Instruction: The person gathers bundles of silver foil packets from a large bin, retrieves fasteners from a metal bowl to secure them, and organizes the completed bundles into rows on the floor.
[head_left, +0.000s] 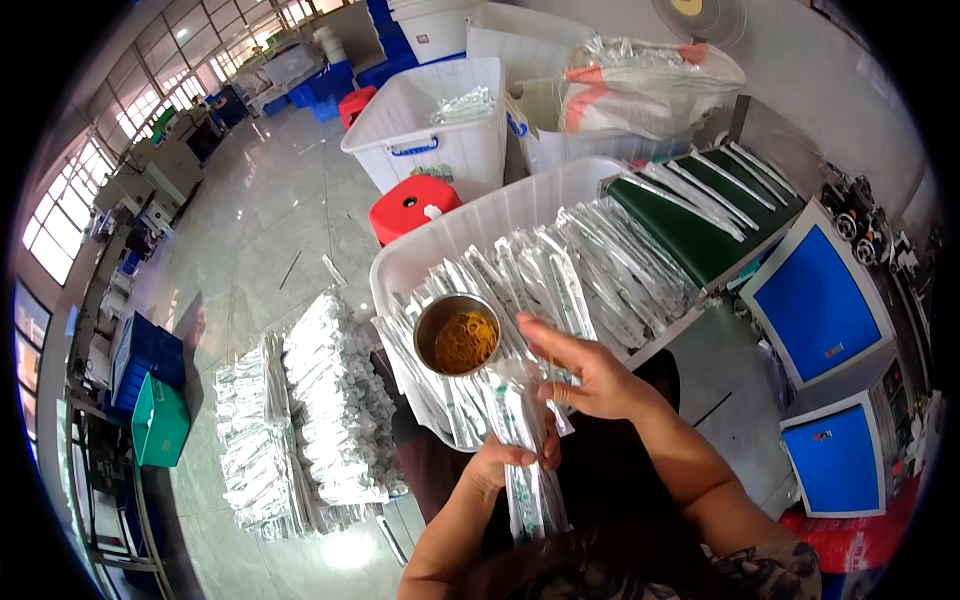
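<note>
My left hand [510, 457] is closed round a bundle of long, slim wrapped packets [535, 500], clear and whitish with green print. The bundle stands nearly upright in front of my body. Just above and to the right of it, my right hand [590, 375] has its fingers stretched out and apart, the thumb close to the bundle's upper part. A thin band may be at those fingers; it is too fine to tell. Past the bundle's top, a round metal bowl [428, 345] with yellow-brown rubber bands [466, 342] rests on many loose packets [540, 260] in a white plastic tub [410, 258].
A green conveyor belt [690, 235] carrying several packets ends over the tub. Stacked packet bundles [335, 400] lie at the left. A red stool [415, 205] and white bin [425, 150] stand beyond. Blue-panelled machine housings [820, 300] flank my right.
</note>
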